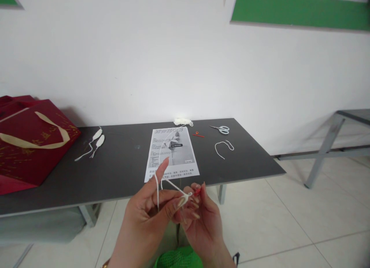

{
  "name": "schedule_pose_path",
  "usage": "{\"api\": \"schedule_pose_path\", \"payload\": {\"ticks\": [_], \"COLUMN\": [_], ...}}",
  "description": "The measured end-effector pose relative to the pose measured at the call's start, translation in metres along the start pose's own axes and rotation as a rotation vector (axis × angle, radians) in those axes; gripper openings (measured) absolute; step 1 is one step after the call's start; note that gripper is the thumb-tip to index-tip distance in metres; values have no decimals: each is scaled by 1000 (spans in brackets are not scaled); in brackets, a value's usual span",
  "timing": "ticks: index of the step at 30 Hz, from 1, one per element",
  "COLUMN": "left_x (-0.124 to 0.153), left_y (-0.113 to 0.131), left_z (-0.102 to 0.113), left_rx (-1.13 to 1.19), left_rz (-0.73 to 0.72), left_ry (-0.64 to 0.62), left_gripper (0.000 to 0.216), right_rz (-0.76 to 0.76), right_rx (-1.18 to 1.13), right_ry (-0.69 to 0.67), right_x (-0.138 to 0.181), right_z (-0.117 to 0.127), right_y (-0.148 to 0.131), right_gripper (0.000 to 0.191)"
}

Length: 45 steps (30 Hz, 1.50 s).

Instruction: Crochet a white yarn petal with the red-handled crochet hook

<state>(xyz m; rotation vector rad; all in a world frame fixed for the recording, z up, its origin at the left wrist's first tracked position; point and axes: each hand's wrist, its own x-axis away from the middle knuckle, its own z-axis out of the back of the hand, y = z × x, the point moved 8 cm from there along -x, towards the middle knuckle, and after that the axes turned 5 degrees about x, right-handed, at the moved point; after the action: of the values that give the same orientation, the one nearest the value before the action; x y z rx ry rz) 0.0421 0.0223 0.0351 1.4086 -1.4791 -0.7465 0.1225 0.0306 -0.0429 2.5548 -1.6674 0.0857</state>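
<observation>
My left hand [150, 212] pinches a small white crochet piece [185, 198] between thumb and fingers. White yarn [173, 184] runs from that piece over its raised index finger and back down to the palm. Closed around a red crochet hook [197, 191], my right hand [204, 218] sits close beside the left, with the hook's tip at the white stitches. Much of the hook is hidden by the fingers. From the left hand the strand trails across a printed pattern sheet [156, 148] to a white yarn skein [182, 122] by the wall.
On the dark table [124, 160] lie scissors [222, 129], a loose yarn piece [224, 144], a red needle-like stick [198, 135] with a small orange ring [197, 132], and two white crocheted petals [99, 140]. A red gift bag [31, 152] stands left; another table [326, 140] is at right.
</observation>
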Motion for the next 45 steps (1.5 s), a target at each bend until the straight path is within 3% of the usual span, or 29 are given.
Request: {"api": "schedule_pose_path", "payload": {"ticks": [10,18,23,26,29,33,37,45], "left_x": [-8,-9,-11,-14,-15,-16,-17,-19], "left_y": [-7,-10,-13,-13,-12,-12,-8,-10], "left_z": [9,7,2,1,1,0,2,1], "left_rx": [-140,-142,-172,-192,-200,-182,-125,-202], "left_rz": [-36,-45,-1,20,17,16,-4,53], "left_ry": [47,8,-61,-87,-101,-127,-161,-227], "left_gripper": [80,77,78,82,83,84,87,86], "right_rz": [228,325,278,251,194,126,138,146], "right_rx": [275,569,689,756,793,731,674,640], "right_ry": [177,46,34,6,5,0,69,85], "right_x": [12,9,1,-4,-10,-13,-8,2], "right_z": [6,-18,-25,-32,-34,-31,-22,-24], "right_y": [-19,-19,-19,-19,-16,-13,-17,-17], "right_gripper": [16,11,17,6,20,20,20,16]}}
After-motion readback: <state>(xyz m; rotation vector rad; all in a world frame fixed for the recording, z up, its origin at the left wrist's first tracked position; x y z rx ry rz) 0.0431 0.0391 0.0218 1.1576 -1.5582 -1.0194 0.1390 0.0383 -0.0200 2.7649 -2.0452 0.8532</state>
